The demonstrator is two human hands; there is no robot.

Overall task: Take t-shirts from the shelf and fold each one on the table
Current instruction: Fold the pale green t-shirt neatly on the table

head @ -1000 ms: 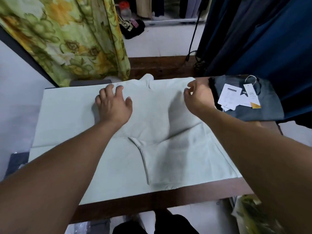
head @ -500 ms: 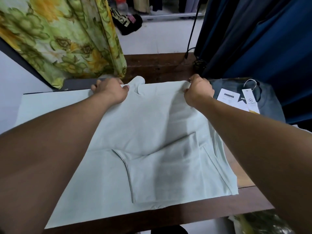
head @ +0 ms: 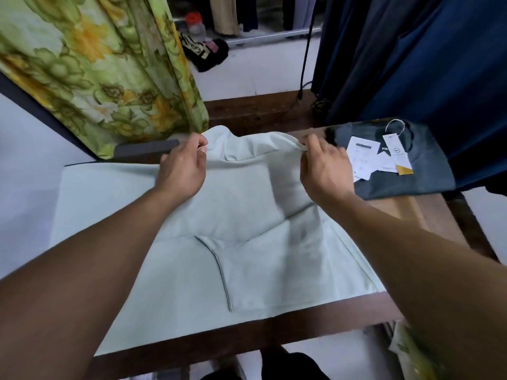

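Note:
A pale mint t-shirt [head: 247, 242] lies spread over the brown wooden table [head: 247, 333], one sleeve folded across its middle. My left hand [head: 183, 165] pinches the shirt's far edge on the left of the collar. My right hand [head: 323, 165] pinches the far edge on the right. Between them the far edge is lifted off the table. A folded dark grey t-shirt [head: 411, 174] with white paper tags [head: 375, 157] lies on the table's far right, just beyond my right hand.
A green and yellow floral curtain [head: 109, 64] hangs at the far left. Dark blue garments [head: 425, 56] hang at the far right above the grey shirt. Behind the table are a wooden ledge [head: 260, 111] and a white floor with clutter.
Both hands went from resting on the shirt to its far edge, took hold there, and now raise that edge off the table.

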